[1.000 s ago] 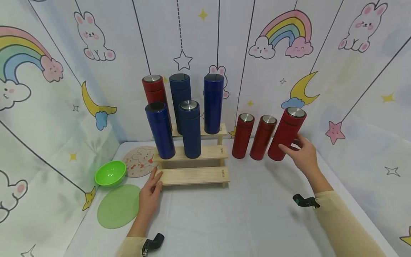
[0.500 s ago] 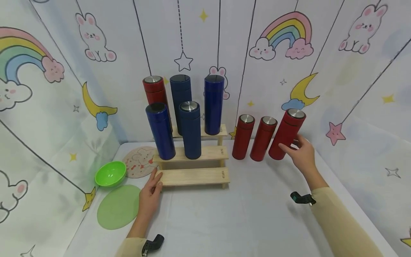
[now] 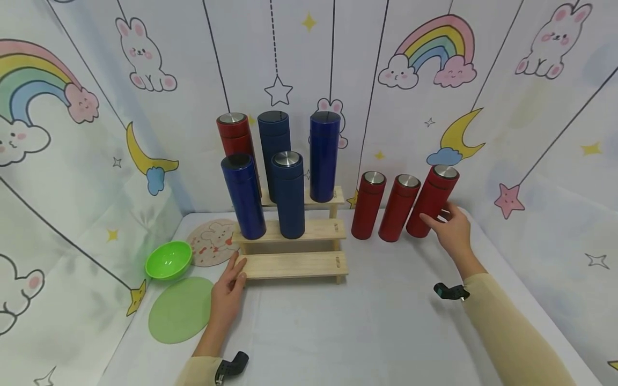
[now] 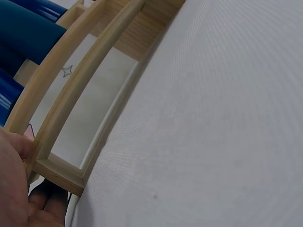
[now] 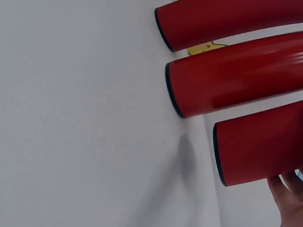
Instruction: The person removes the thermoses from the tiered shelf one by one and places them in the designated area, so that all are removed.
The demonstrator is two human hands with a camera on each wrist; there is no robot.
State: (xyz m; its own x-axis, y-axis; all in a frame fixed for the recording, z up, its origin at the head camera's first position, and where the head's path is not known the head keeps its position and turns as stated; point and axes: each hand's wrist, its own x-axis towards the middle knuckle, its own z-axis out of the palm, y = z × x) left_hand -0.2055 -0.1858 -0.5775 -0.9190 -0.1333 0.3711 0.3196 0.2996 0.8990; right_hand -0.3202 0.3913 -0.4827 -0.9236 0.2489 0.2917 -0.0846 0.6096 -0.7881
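A patterned cloth backdrop (image 3: 193, 53) hangs beyond both hands, and the white tabletop (image 3: 318, 332) spreads between and beneath them. On it stands the three-step wooden rack (image 3: 292, 265), whose lowest step has its left end in the left hand (image 3: 227, 292): the thumb lies on one side of the frame and fingers on the other. Up and to the right of that hand, the middle step carries a glossy blue flask (image 3: 245, 198) and a navy flask (image 3: 288, 195); on the top step, farther off, are a rear red flask (image 3: 236, 136), a dark blue flask (image 3: 273, 134) and a bright blue flask (image 3: 324, 155).

The right hand (image 3: 452, 229) grasps the held red flask (image 3: 431, 203) low on its right side, thumb in front, the body leaning toward that hand. Whether its base touches the tabletop I cannot tell. Just left of it stand the middle red flask (image 3: 399, 209) and the outer red flask (image 3: 369, 206).

Left of the left hand lies a green mat (image 3: 178, 311); beyond it are a rabbit mat (image 3: 207, 241) and a green bowl (image 3: 169, 260).

Compared with a second ago, the held red flask is nearer its neighbour; the left hand has kept its place.
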